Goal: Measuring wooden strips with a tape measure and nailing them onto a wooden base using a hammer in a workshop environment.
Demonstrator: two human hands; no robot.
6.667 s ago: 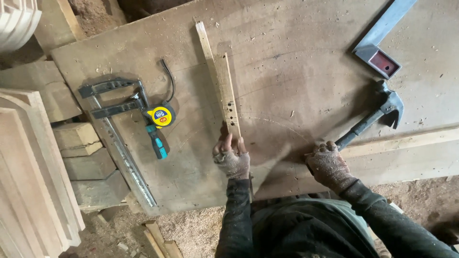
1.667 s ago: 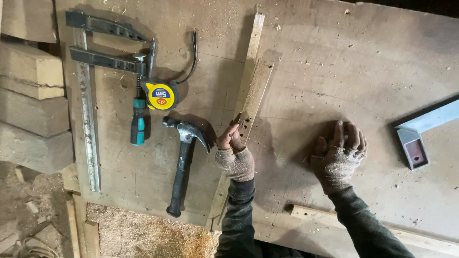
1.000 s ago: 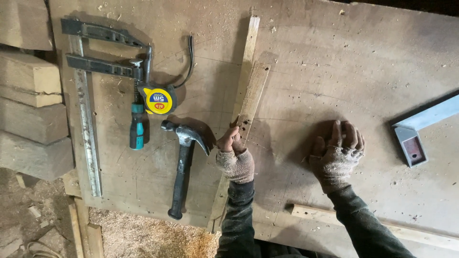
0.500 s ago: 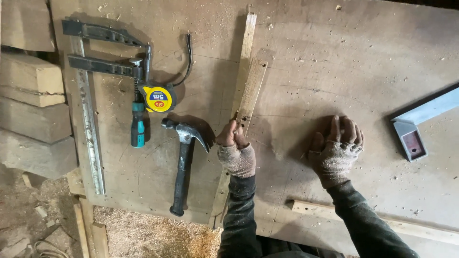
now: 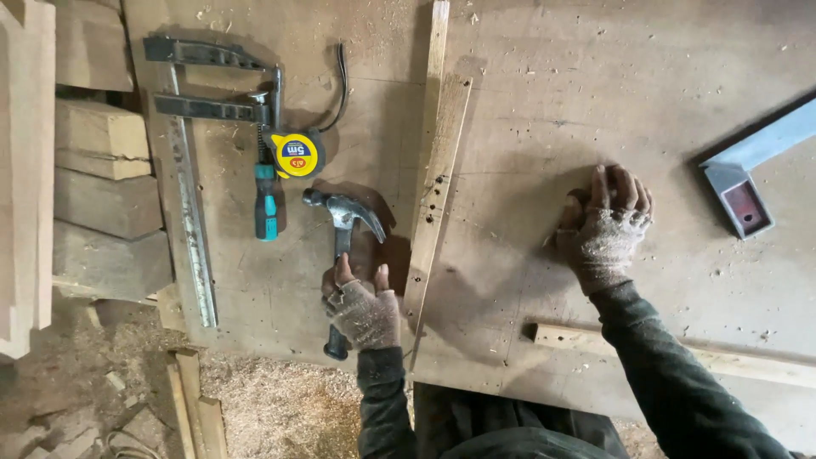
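Bar clamp (image 5: 191,170), yellow tape measure (image 5: 295,154) — metal square (image 5: 748,174) well apart.

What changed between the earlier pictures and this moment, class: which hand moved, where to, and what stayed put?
The gloved left hand left the end of the drilled wooden strip and moved left onto the handle of the steel claw hammer, closing a grip on it. The gloved right hand stays flat on the plywood bench. The yellow tape measure, bar clamp and strip lie as before.
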